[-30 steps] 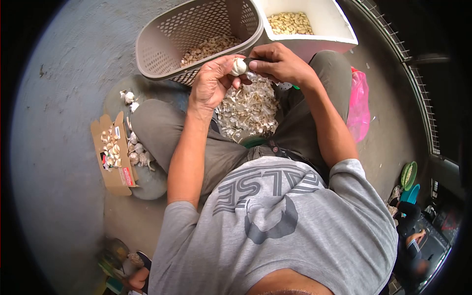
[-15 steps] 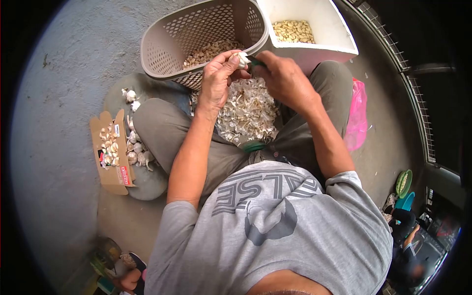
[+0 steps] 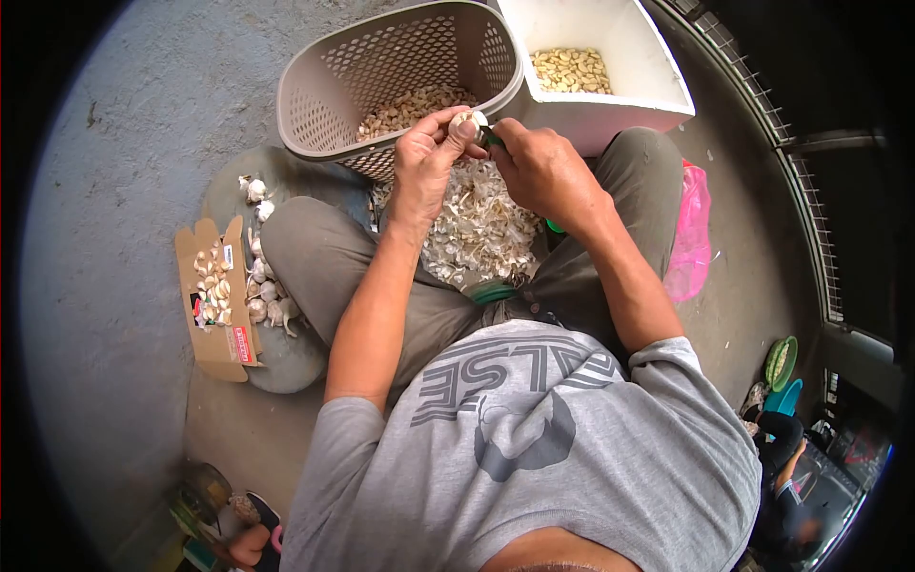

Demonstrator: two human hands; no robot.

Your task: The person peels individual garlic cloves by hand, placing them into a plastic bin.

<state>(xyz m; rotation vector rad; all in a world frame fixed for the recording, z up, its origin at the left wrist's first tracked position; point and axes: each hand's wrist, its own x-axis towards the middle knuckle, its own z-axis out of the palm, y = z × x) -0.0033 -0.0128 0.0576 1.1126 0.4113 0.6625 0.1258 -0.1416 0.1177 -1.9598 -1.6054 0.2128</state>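
My left hand pinches a white garlic bulb between thumb and fingers, near the front rim of the grey-brown basket. Closed round a small knife with a green part, my right hand holds its blade against the bulb's right side. Most of the handle is hidden by the fingers. Below both hands, a heap of papery garlic skins lies between the legs.
Garlic cloves lie in the slotted basket and peeled ones in the white foam box. At left are a cardboard box of cloves and whole bulbs. A pink bag lies right; other people show at the lower corners.
Both hands have moved slightly lower. The bulb has turned, and the right hand has shifted its angle, so the knife shows more clearly beside it.
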